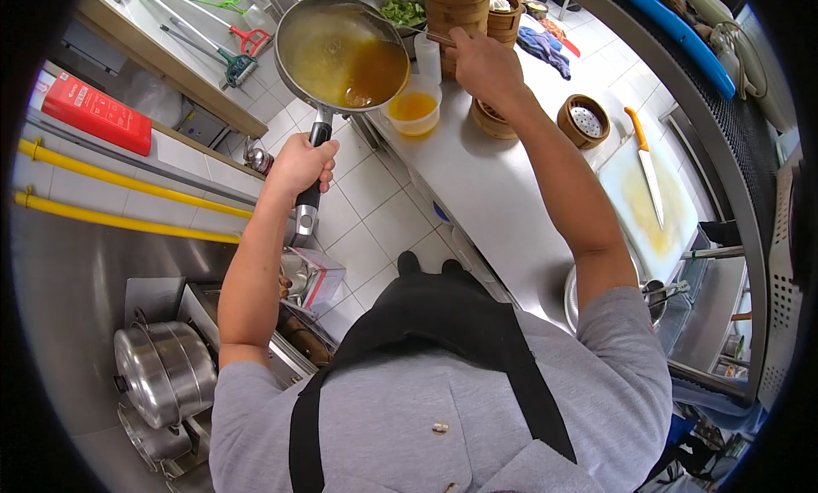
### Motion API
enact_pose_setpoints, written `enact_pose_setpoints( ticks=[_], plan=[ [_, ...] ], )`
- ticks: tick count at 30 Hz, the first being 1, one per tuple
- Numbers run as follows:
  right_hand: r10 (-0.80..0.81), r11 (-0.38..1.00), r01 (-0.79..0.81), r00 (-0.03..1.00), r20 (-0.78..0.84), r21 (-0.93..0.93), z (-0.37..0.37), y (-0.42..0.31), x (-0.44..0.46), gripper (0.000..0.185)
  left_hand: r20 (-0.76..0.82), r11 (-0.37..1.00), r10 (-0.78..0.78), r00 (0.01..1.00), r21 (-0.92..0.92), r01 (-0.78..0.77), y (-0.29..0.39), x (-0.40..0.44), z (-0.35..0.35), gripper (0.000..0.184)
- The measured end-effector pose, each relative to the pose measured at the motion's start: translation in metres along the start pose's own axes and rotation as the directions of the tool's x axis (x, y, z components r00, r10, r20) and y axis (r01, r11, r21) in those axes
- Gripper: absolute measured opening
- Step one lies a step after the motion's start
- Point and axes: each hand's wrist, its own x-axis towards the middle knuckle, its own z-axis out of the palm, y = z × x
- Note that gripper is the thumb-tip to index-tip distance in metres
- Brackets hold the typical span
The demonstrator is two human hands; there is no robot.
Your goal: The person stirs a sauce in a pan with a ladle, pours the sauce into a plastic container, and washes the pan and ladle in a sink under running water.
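Note:
My left hand [302,165] is wrapped round the black handle of a deep frying pan [294,63]. Amber liquid [375,71] pools in the pan on the side toward the counter. Just under that rim stands a translucent plastic tub [413,122] with orange liquid in it. Over the counter, my right hand [486,67] is closed on a thin metal handle [439,38] that points toward the pan; its far end is hard to make out. Beside that hand are a stack of bamboo steamers [457,11] and a white squeeze bottle [428,57].
On the counter [503,203] are a small bamboo steamer [584,121] and a yellow-handled knife [650,173] on a cutting board [635,207]. A bowl of greens [402,14] sits behind the pan. At left are a red container [96,112], yellow pipes [136,182] and steel pots [166,372].

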Motion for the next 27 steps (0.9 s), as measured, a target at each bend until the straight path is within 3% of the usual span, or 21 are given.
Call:
enact_pose_setpoints(
  ticks=[19, 27],
  plan=[
    [0.041, 0.999, -0.041, 0.999, -0.012, 0.022, -0.005, 0.006, -0.001, 0.027, -0.074, 0.982, 0.093, 0.993, 0.172, -0.08, 0.011, -0.004, -0.001, 0.024],
    [0.049, 0.998, -0.05, 0.998, 0.027, 0.035, -0.006, 0.008, 0.0, 0.033, -0.121, 0.921, 0.155, 0.98, 0.377, -0.099, 0.006, 0.002, -0.002, 0.028]
  ],
)
